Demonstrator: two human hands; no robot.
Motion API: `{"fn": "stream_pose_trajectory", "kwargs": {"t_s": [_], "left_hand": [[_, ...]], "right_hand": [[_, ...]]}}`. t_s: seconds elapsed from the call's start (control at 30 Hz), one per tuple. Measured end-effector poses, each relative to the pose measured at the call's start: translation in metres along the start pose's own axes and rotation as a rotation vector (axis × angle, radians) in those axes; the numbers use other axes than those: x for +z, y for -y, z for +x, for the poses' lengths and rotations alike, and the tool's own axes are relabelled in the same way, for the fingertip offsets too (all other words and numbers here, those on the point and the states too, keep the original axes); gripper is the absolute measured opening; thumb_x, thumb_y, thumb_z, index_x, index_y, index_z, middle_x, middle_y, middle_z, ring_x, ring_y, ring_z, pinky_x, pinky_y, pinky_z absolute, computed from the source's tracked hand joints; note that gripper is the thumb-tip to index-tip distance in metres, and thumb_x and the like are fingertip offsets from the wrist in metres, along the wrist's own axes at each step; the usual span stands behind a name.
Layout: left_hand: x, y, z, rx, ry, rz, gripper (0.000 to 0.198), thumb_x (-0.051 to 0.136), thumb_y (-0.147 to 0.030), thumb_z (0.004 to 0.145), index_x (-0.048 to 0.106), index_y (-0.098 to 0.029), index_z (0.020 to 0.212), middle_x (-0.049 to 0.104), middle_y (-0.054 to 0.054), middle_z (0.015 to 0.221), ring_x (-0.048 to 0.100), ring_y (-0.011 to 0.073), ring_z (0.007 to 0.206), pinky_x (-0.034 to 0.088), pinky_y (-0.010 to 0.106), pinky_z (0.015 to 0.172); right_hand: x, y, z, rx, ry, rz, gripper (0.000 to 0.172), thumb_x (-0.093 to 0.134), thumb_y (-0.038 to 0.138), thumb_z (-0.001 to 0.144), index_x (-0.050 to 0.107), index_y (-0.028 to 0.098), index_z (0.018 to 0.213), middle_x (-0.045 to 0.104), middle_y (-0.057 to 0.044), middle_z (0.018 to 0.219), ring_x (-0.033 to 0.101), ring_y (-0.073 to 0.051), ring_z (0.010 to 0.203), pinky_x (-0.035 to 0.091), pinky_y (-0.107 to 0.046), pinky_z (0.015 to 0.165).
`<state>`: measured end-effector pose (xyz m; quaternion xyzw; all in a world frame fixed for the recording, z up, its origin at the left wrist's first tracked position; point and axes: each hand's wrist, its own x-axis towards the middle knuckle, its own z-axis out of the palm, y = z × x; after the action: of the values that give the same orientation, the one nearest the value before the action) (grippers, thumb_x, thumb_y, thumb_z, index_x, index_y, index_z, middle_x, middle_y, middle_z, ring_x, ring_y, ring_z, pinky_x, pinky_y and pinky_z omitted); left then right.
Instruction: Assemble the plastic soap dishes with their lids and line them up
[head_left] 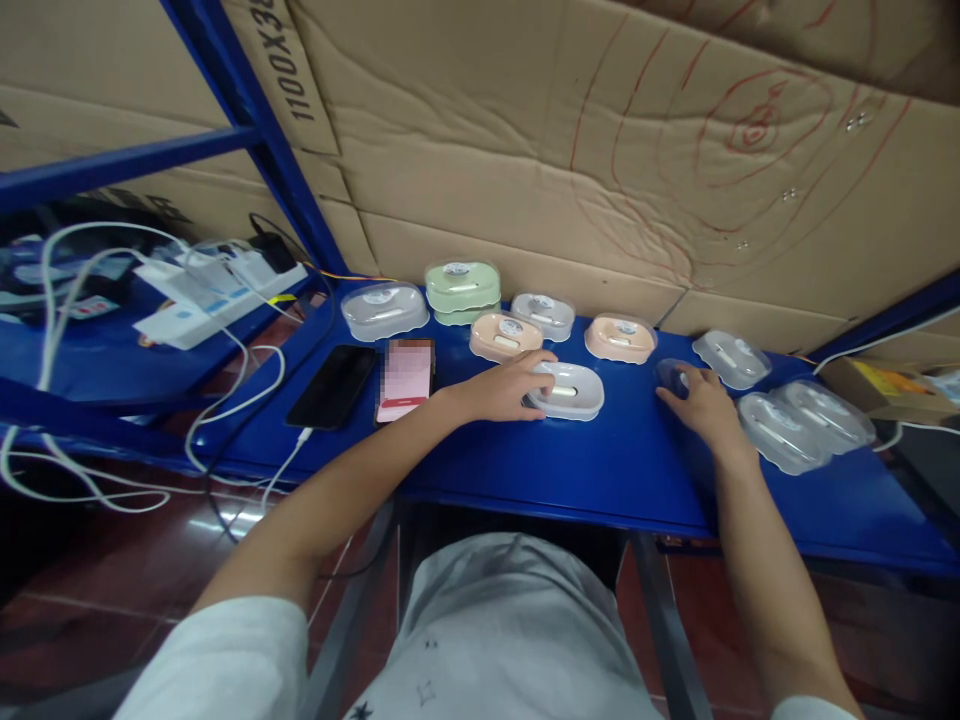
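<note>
My left hand rests on the blue table with its fingers curled around the left end of a white oval soap box that has a clear lid. My right hand lies a little to the right, its fingers closed over a small clear lid or dish on the table. Behind the hands stand two peach boxes, a stack of green boxes and a grey box.
Clear-lidded boxes lie at the right and back left. A black phone on a white cable and a pink card lie left. A power strip with chargers sits on the left shelf. Cardboard lines the back wall.
</note>
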<state>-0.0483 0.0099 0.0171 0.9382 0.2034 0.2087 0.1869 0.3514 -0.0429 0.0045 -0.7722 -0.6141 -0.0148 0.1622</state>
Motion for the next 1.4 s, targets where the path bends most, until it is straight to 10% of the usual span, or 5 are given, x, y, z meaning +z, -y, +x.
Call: {"fn": "stream_pose_trajectory", "kwargs": {"t_s": [0.1,0.27,0.47,0.93,1.4], "left_hand": [[0.002,0.003,0.001,-0.037,0.017,-0.05,0.025,0.08,-0.026,0.088,0.068,-0.021,0.109,0.044,0.016,0.159,0.045,0.0376,0.151,0.043,0.056,0.121],[0.008,0.008,0.003,-0.024,-0.028,-0.194,0.087,0.089,-0.03,0.08,0.043,-0.025,0.154,0.044,0.02,0.16,0.041,0.0377,0.155,0.037,0.06,0.126],[0.012,0.011,0.002,-0.024,0.002,-0.311,0.109,0.09,-0.04,0.08,0.024,-0.028,0.166,0.037,0.02,0.168,0.042,0.038,0.156,0.039,0.058,0.125],[0.011,0.01,0.004,0.0,0.033,-0.253,0.09,0.086,-0.046,0.085,0.04,-0.021,0.159,0.05,0.02,0.161,0.048,0.0361,0.151,0.041,0.055,0.123],[0.014,0.016,0.003,0.031,-0.001,-0.259,0.098,0.088,-0.038,0.083,0.033,-0.021,0.162,0.045,0.022,0.164,0.046,0.0349,0.154,0.041,0.053,0.124]], "right_hand": [[-0.006,0.013,-0.005,-0.21,0.053,0.163,0.057,0.069,0.061,0.091,0.066,0.023,0.134,0.068,-0.015,0.137,0.068,-0.034,0.12,0.057,-0.053,0.103],[-0.007,0.069,-0.032,-0.63,0.11,0.527,0.047,0.06,0.056,0.103,0.062,0.029,0.141,0.07,-0.009,0.138,0.069,-0.03,0.124,0.057,-0.05,0.108],[0.006,0.101,-0.053,-0.899,0.121,0.389,0.05,0.055,0.046,0.108,0.052,0.036,0.157,0.056,-0.006,0.161,0.046,-0.032,0.154,0.04,-0.06,0.126],[0.022,0.1,-0.06,-1.004,-0.05,0.222,0.082,0.068,0.039,0.103,0.024,0.041,0.171,0.036,-0.007,0.174,0.034,-0.034,0.161,0.039,-0.063,0.129],[0.03,0.093,-0.061,-0.953,-0.092,0.318,0.079,0.067,0.031,0.102,0.028,0.045,0.169,0.04,-0.001,0.172,0.041,-0.034,0.157,0.044,-0.061,0.127]]}}
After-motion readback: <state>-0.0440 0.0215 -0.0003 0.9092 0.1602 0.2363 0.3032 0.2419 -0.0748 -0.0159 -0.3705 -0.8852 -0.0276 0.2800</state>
